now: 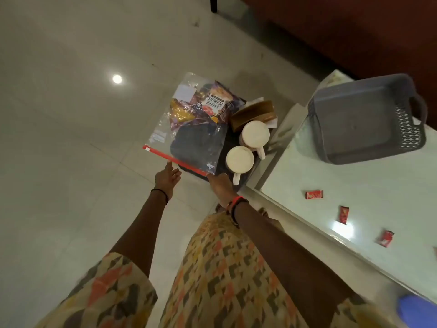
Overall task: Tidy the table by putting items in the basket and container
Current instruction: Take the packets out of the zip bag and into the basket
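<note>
Head view, looking down: a dark tray point(230, 142) is seen just beside the near corner of a white table point(331, 185), above a pale tiled floor point(71, 114); what supports it cannot be told. On the tray lie a clear zip bag point(189, 124) filled with snack packets, 2 white mugs point(240, 159) side by side, and a brown box point(253, 113) behind them. The left hand point(166, 177) is held with fingers straight and spread, its tips at the bag's red seal strip point(175, 160). The right hand point(220, 185) is laid at the tray's near edge by the bag's corner; its grip cannot be told. On the table, a grey basket point(364, 119) is seen at the far end, and 3 red sachets point(344, 214) are scattered well apart from it, nearer the person.
</note>
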